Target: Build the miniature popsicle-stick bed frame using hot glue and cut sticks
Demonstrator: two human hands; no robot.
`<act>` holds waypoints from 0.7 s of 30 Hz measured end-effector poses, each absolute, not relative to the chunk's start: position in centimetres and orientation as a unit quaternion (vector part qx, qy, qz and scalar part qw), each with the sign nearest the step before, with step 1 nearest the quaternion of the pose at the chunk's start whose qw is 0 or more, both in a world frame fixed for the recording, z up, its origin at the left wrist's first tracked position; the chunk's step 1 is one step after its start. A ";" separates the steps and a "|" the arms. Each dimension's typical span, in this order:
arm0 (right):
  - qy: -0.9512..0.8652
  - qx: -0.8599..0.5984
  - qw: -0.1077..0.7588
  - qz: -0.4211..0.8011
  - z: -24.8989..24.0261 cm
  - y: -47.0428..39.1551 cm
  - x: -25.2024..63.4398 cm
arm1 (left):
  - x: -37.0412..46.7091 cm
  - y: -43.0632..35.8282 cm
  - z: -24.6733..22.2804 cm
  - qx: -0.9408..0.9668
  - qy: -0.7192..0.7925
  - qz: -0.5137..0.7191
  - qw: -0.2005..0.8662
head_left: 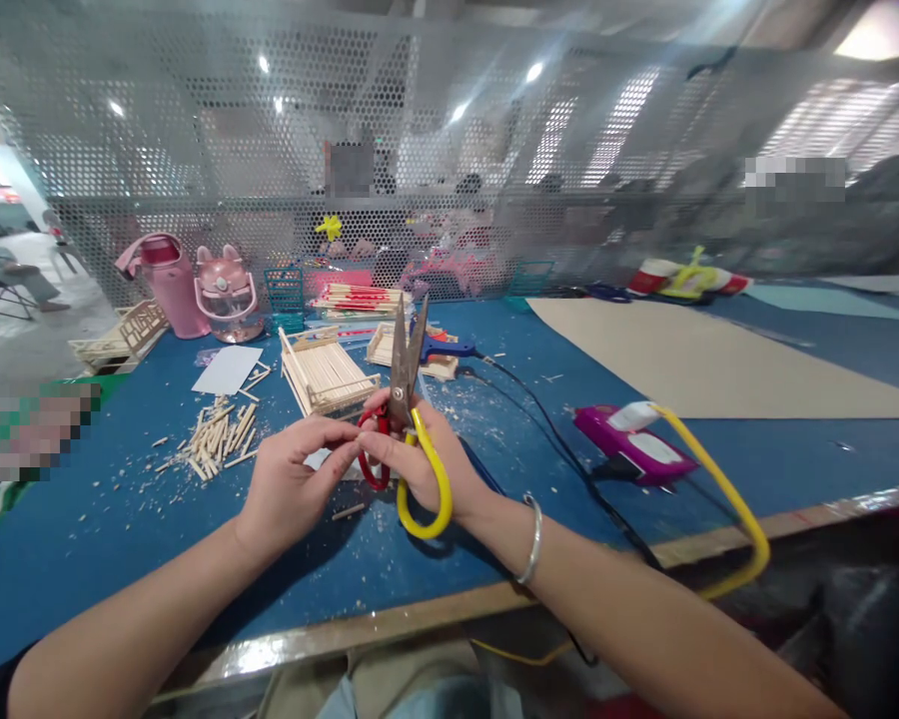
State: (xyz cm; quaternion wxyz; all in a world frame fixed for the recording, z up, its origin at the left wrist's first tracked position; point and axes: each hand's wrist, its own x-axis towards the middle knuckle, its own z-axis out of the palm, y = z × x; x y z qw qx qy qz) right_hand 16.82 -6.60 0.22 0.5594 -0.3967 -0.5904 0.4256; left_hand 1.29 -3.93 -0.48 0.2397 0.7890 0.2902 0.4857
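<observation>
My right hand [435, 459] holds a pair of scissors [403, 389] with one red and one yellow handle loop. Their blades point up and stand slightly apart. My left hand [292, 479] is pinched together at the tip of my right thumb, beside the red loop; whatever is between its fingers is too small to make out. Behind the hands lies a small model of wooden sticks [330, 369] with low railings. Left of it is a loose pile of short cut sticks [221, 434]. A blue-handled glue gun [448, 348] with a black cord rests behind the scissors.
A pink bottle [174, 290] and a pink-lidded jug [227, 300] stand at the back left. Red-tipped sticks [360, 298] are stacked beyond the model. On the right are a beige sheet [681, 359] and a purple-and-white object [633, 444] with a yellow bar. Perforated metal panels form the back.
</observation>
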 end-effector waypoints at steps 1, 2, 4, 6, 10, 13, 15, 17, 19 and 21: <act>-0.578 -0.393 0.564 0.440 0.2 -6.5 16.8 | 1.3 -3.9 -0.4 0.794 0.287 0.483 0.234; -0.566 -0.386 0.570 0.454 0.2 -6.5 16.9 | 1.3 -3.9 -0.4 0.797 0.283 0.480 0.233; -0.547 -0.373 0.578 0.477 0.2 -6.4 17.0 | 1.2 -3.9 -0.4 0.798 0.277 0.476 0.242; -0.536 -0.363 0.575 0.500 0.3 -6.4 17.0 | 1.3 -3.8 -0.5 0.789 0.273 0.484 0.262; -0.524 -0.354 0.570 0.524 0.4 -6.5 16.9 | 1.5 -3.7 -0.7 0.741 0.277 0.514 0.331; -0.508 -0.342 0.573 0.544 0.3 -6.5 16.8 | 1.7 -3.7 -0.8 0.704 0.273 0.533 0.381; -0.497 -0.341 0.571 0.558 0.2 -6.4 16.7 | 1.7 -3.8 -0.7 0.694 0.264 0.541 0.395; -0.494 -0.344 0.569 0.560 0.2 -6.4 16.7 | 1.7 -3.9 -0.6 0.695 0.257 0.541 0.397; -0.499 -0.347 0.566 0.557 0.2 -6.4 16.7 | 1.7 -4.0 -0.5 0.701 0.257 0.535 0.395; -0.507 -0.348 0.567 0.548 0.3 -6.5 16.6 | 1.7 -4.1 -0.5 0.707 0.263 0.525 0.394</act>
